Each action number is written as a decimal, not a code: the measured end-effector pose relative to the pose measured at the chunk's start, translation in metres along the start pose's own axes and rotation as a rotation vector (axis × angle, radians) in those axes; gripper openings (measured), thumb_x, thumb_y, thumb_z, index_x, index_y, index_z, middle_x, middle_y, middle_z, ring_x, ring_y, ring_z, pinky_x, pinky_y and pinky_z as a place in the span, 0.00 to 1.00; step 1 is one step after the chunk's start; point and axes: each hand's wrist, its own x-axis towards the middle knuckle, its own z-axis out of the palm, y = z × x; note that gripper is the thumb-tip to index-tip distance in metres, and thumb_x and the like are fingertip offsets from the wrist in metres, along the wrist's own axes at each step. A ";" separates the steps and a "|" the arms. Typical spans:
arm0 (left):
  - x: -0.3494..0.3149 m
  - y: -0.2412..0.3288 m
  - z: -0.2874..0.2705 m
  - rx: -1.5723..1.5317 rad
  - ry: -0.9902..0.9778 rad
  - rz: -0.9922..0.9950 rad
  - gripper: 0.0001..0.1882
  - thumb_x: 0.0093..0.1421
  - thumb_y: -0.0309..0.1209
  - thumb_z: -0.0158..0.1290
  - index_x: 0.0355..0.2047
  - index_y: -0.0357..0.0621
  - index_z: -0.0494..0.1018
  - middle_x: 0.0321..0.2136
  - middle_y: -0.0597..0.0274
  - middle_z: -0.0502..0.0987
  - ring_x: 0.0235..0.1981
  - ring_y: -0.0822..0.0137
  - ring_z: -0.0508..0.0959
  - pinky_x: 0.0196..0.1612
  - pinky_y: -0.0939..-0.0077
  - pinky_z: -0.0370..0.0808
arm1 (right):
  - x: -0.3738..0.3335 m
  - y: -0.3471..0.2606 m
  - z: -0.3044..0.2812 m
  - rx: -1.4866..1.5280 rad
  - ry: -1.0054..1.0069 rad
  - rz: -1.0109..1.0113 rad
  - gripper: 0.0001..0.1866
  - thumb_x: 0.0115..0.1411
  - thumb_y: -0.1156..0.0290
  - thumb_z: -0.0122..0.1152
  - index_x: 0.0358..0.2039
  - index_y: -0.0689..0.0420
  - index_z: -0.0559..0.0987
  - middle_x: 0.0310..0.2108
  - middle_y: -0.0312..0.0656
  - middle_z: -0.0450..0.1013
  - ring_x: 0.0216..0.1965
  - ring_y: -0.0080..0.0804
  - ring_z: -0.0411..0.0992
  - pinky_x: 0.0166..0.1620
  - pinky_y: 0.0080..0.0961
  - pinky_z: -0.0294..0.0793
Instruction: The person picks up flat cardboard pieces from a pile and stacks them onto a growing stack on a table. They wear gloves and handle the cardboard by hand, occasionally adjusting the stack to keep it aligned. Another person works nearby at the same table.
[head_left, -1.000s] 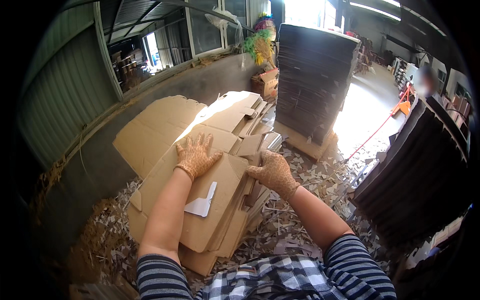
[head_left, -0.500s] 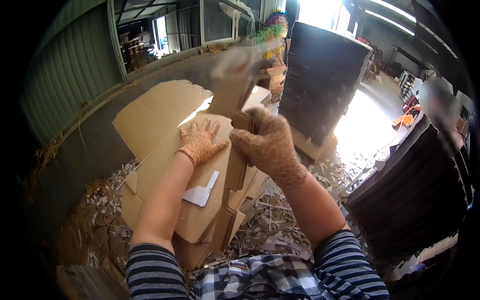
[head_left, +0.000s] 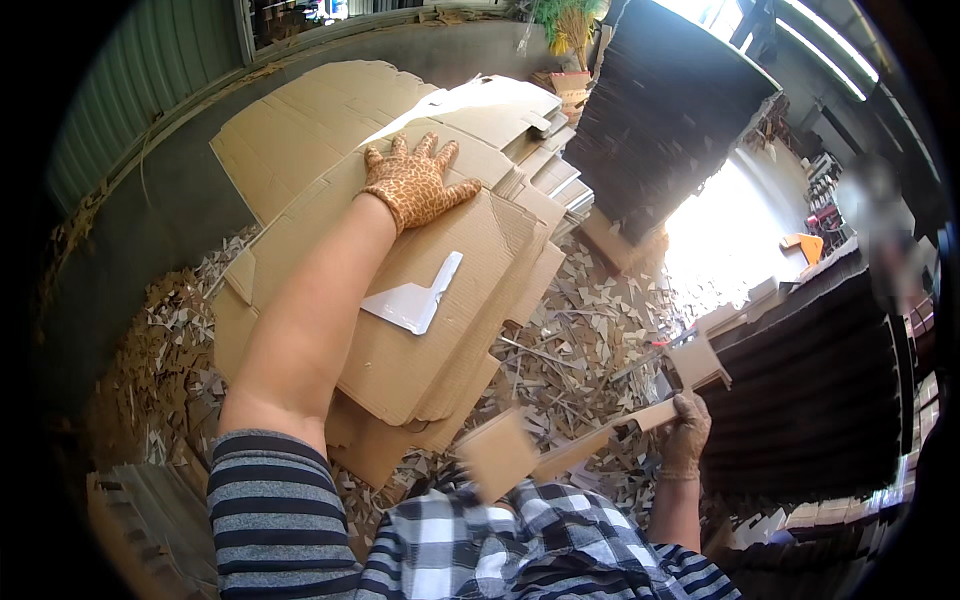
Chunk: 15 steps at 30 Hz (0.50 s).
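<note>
My left hand (head_left: 420,185), in a brown patterned glove, lies flat with fingers spread on a stack of flat die-cut cardboard sheets (head_left: 400,365). A white L-shaped scrap (head_left: 418,300) rests on the top sheet below that hand. Low on the right, my right hand (head_left: 686,435) wears a matching glove and is closed round a long narrow strip of waste cardboard (head_left: 590,445). The strip has wider flaps at both ends; its near flap, in front of my checked apron, is blurred by motion. The right fingertips are partly hidden.
Cardboard and white paper scraps (head_left: 575,310) cover the floor round the stack. A tall dark-sided pile (head_left: 670,110) stands on a pallet at the back, and another dark-sided stack (head_left: 820,400) stands at the right. A blurred person (head_left: 885,215) is beyond it.
My right hand has pulled a strip from the stack's right edge and swung it down to the right. The left hand stays flat on the stack. The view has tilted down.
</note>
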 end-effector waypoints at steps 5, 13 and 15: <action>0.004 0.003 -0.002 -0.006 0.023 0.015 0.43 0.62 0.70 0.34 0.71 0.62 0.55 0.73 0.61 0.52 0.72 0.46 0.51 0.68 0.32 0.45 | 0.073 0.095 -0.087 -1.023 -0.178 0.443 0.07 0.53 0.72 0.64 0.33 0.59 0.80 0.25 0.43 0.75 0.21 0.33 0.74 0.19 0.31 0.71; 0.002 0.005 -0.001 -0.012 0.044 0.041 0.44 0.63 0.69 0.34 0.71 0.60 0.55 0.72 0.59 0.52 0.73 0.45 0.48 0.67 0.28 0.43 | 0.035 -0.001 0.222 -0.206 -0.770 0.413 0.30 0.68 0.48 0.52 0.47 0.69 0.77 0.33 0.52 0.80 0.32 0.36 0.80 0.40 0.34 0.81; 0.002 0.005 -0.007 -0.022 0.014 0.047 0.43 0.63 0.69 0.34 0.72 0.60 0.54 0.73 0.60 0.51 0.73 0.45 0.48 0.68 0.28 0.43 | 0.032 0.020 0.252 -0.233 -0.609 0.099 0.24 0.66 0.54 0.57 0.33 0.68 0.81 0.26 0.46 0.79 0.26 0.33 0.78 0.29 0.27 0.77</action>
